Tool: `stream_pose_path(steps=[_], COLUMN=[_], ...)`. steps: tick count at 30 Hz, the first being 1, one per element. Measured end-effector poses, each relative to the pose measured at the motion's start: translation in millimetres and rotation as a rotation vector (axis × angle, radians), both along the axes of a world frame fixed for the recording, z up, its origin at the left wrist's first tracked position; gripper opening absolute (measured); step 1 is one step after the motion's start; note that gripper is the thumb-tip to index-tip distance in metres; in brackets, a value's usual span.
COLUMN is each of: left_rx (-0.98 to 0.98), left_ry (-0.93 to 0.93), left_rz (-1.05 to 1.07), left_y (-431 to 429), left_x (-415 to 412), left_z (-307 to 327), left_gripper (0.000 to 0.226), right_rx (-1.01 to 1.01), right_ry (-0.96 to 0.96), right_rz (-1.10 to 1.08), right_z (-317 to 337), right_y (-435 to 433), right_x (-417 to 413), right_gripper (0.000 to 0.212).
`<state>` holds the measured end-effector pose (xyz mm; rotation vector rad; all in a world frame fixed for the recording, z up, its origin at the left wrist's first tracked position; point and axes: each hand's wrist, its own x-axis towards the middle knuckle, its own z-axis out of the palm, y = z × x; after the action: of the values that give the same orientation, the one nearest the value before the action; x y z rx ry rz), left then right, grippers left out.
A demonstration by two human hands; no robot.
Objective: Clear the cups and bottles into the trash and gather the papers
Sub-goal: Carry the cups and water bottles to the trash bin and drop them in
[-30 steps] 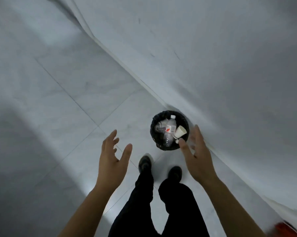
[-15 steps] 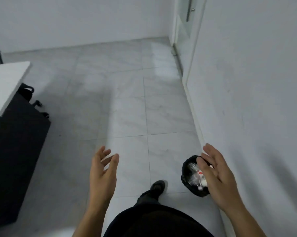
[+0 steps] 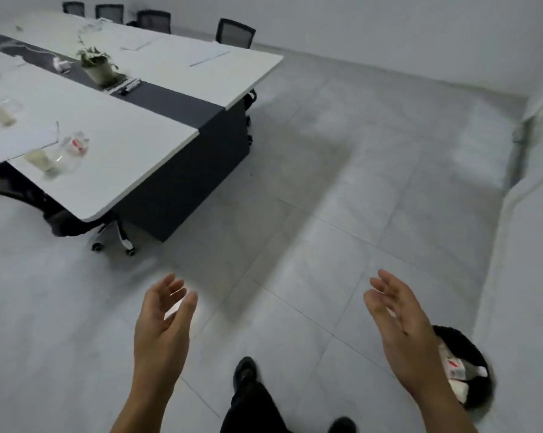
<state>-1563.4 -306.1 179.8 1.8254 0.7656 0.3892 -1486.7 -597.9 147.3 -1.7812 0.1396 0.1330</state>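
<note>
Both hands are empty, fingers loosely spread: left hand [image 3: 162, 326] and right hand [image 3: 401, 331] out over the floor. The bin [image 3: 470, 367] sits by the wall behind the right hand, bottles inside. A bottle [image 3: 71, 150], cups [image 3: 40, 159] and papers [image 3: 20, 142] lie on the table [image 3: 132, 142].

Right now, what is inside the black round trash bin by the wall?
The black round trash bin holds a clear plastic bottle with a red label and something white. The right hand covers its near side; deeper contents are hidden.
</note>
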Motion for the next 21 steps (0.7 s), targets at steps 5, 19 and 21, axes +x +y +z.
stream_pose_path(steps=[5, 19, 21], left_rx=[-0.054, -0.108, -0.12], left_ry=[-0.033, -0.061, -0.053], left_rz=[0.12, 0.298, 0.315], left_y=[93.4, 390.1, 423.5], left_x=[-49.2, -80.6, -65.3], left_z=[-16.4, -9.8, -17.4], left_gripper=[0.042, 0.04, 0.04], right_rx=[-0.035, -0.041, -0.029], right_ry=[-0.036, -0.02, -0.017], right_rz=[0.141, 0.511, 0.526], right_z=[-3.8, 9.6, 2.8], right_y=[116.8, 482.9, 519.0], right_x=[0.1, 5.9, 24.5], right_gripper=[0.041, 0.05, 0.049])
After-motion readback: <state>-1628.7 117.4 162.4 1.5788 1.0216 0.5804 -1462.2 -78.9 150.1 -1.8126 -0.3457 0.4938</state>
